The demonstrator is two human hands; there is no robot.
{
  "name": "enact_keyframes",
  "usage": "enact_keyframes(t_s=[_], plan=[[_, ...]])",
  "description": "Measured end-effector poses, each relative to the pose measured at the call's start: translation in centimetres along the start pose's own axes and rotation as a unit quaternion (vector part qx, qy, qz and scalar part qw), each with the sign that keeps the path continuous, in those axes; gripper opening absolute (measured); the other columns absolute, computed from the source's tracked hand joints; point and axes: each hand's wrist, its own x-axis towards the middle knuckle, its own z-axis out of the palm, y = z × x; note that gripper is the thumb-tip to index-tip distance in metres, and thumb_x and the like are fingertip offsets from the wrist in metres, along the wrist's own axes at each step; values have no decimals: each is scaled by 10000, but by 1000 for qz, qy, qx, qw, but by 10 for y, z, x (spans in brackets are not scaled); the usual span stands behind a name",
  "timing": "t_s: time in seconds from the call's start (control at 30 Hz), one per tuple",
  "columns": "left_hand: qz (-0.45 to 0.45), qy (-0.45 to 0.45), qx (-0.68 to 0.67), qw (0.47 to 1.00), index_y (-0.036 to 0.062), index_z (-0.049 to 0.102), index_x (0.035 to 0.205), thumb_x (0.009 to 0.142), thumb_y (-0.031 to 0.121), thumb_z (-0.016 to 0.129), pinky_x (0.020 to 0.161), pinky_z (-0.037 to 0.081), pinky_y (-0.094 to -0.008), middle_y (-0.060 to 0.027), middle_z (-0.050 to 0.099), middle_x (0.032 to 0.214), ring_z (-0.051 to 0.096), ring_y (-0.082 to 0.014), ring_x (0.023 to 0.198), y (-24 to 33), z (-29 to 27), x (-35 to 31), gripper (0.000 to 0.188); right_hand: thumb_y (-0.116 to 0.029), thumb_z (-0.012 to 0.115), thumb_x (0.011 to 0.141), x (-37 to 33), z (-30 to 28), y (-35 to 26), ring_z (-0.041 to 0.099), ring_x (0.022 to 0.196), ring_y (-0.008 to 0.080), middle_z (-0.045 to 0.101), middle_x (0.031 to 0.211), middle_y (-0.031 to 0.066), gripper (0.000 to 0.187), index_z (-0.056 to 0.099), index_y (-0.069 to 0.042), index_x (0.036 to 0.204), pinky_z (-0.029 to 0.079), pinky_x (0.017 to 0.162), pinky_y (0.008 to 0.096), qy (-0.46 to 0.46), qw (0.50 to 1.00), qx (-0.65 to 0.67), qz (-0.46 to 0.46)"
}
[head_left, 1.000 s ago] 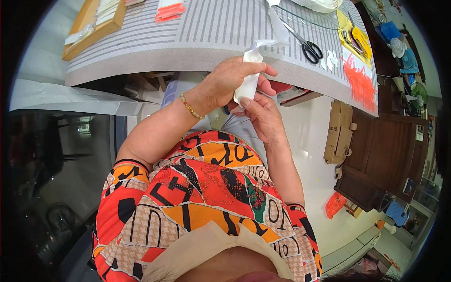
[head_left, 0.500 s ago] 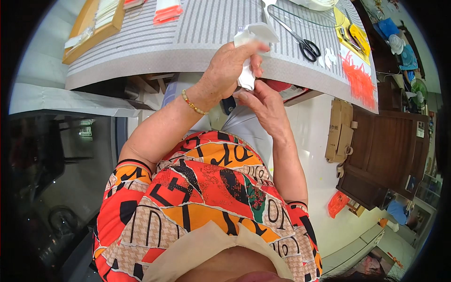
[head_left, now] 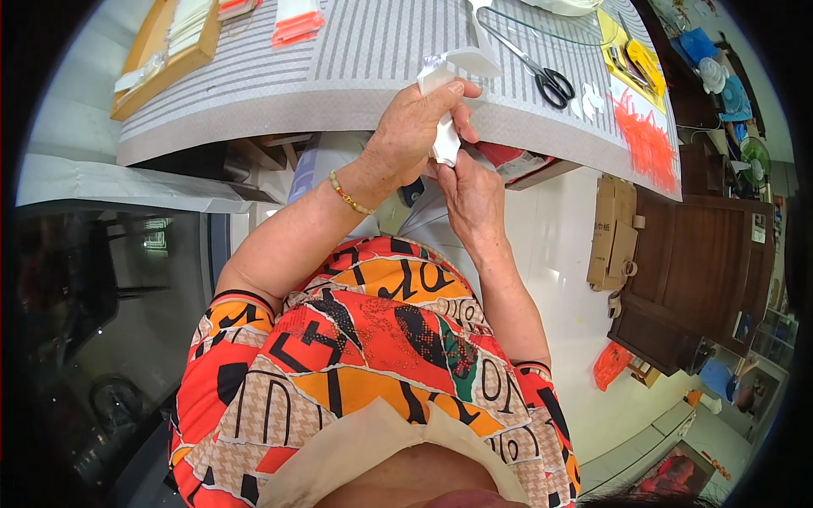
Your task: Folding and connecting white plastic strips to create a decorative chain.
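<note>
My left hand (head_left: 408,127) is closed around a thin white sheet-like piece (head_left: 446,140), whose upper part flares out above my thumb over the table edge. Its material, paper or cloth, I cannot make out. At the lower end of the piece, my right hand (head_left: 476,196) pinches with thumb and forefinger; the fingertips are partly hidden. Both hands are close together just in front of the striped table (head_left: 364,51). Scissors (head_left: 555,87) with black handles lie on the table, right of my hands.
Red strips (head_left: 644,140), white scraps (head_left: 591,102) and a yellow cutter (head_left: 645,68) lie at the table's right. At the left are a wooden tray (head_left: 205,55) of white pieces and red-ended white strips (head_left: 296,30). A cardboard box (head_left: 611,233) stands beyond the table's right side.
My right hand has turned and its fingers have closed in, pinching the white piece's lower end. My left hand has barely moved and still holds the piece.
</note>
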Motion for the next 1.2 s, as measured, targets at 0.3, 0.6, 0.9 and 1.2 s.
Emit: enact_keyframes(t_s=[0.3,0.6,0.9,1.2], plan=[[-35,-74,10,997,9,639,1092,991,224,512,581,484,-233,-56,622,767,630,-146,691,3,-1,-4,270,-20,645,851,8,1,29,639,925,191,651,1195,135,545,515,-19,1381,529,804,287,-84,796,599,13],[-70,-63,28,995,12,641,1097,986,235,522,570,482,-213,-65,640,789,648,-153,679,2,2,-2,276,39,652,842,7,4,24,662,967,208,664,1178,147,582,503,-21,1401,542,831,272,-86,755,650,30],[-99,-40,-10,994,-8,640,1139,982,227,537,626,505,-220,-120,696,916,664,-161,787,4,7,-3,301,34,635,862,7,7,28,668,917,211,686,1080,157,370,616,30,1231,536,802,274,-78,722,686,43],[-112,-74,17,991,-49,596,1221,991,234,525,741,550,-279,-217,692,1133,689,-224,905,-3,-12,-6,372,2,628,873,7,0,27,659,903,212,686,1006,153,268,650,73,1131,517,799,277,-70,771,630,55]])
